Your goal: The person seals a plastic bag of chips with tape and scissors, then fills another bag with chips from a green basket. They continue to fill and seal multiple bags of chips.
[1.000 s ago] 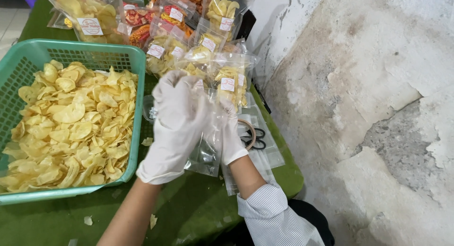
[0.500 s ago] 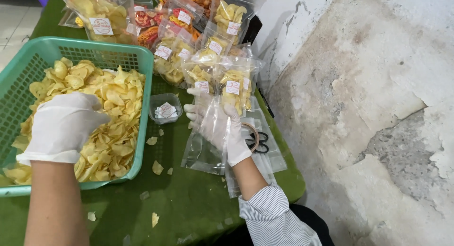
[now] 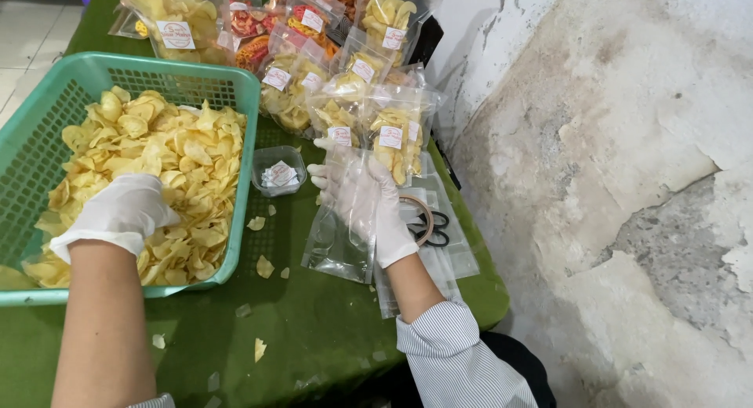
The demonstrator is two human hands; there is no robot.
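Note:
Both of my hands wear white gloves. My left hand [image 3: 121, 212] is pressed into the heap of yellow chips [image 3: 157, 173] inside the green plastic basket [image 3: 35, 149], fingers curled down among them. My right hand [image 3: 369, 204] holds up an empty clear plastic bag [image 3: 339, 239] over the green table [image 3: 314, 329], just right of the basket. The bag hangs open toward the basket side.
Filled, labelled chip bags [image 3: 345, 86] are stacked at the back. A small clear tub [image 3: 278, 173] with labels sits beside the basket. Scissors [image 3: 430, 226] lie on a pile of flat empty bags. Loose chips [image 3: 265, 267] dot the cloth. A rough wall [image 3: 612, 180] borders the right.
My left hand left the bag and went left into the basket, settling onto the chips. My right hand keeps holding the empty bag, barely shifted.

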